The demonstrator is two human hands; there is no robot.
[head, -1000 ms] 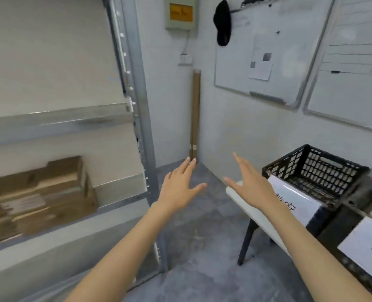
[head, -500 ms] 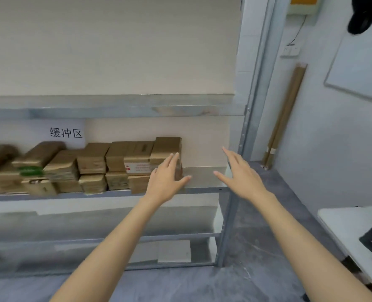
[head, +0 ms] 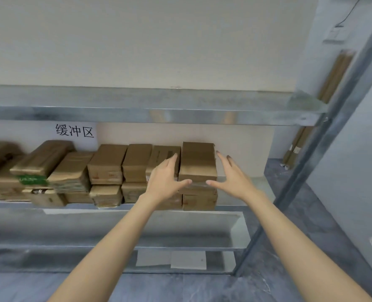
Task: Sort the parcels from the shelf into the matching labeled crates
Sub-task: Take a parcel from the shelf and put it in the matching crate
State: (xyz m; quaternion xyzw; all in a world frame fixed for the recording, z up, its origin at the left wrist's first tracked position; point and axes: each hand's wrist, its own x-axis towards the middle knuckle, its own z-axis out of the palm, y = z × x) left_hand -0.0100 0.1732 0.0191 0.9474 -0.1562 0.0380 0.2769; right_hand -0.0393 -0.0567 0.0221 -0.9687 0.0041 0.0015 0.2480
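- Brown cardboard fills the middle shelf (head: 230, 207): a row of parcels (head: 106, 164), stacked two high, runs from the left up to where the person reaches.
- The parcel at the right end of the row (head: 198, 162) lies on top of another parcel (head: 199, 202) and stands a little higher than its neighbours, so I think it is the easiest one to take first.
- The left hand (head: 165, 182) is at its left side and the right hand (head: 233, 182) at its right side, both with fingers straight, thumbs pointing toward each other before the front face.
- The hands are apart, with the parcel between them; neither is closed round it. Whether the palms already touch the cardboard I cannot tell.
- I judge they are placed so to press the box from both sides and lift it off the one below without disturbing the row.
- The parcel itself is a plain oblong box, with shiny clear tape across its front edge. Its top looks flat and undamaged; a label I cannot read.
- A white paper sign (head: 75, 130) with three characters hangs on the wall (head: 180, 136) behind the row; probably it names this part of the shelf.
- No crate is visible from here, so the sorting of this parcel is not yet begun.
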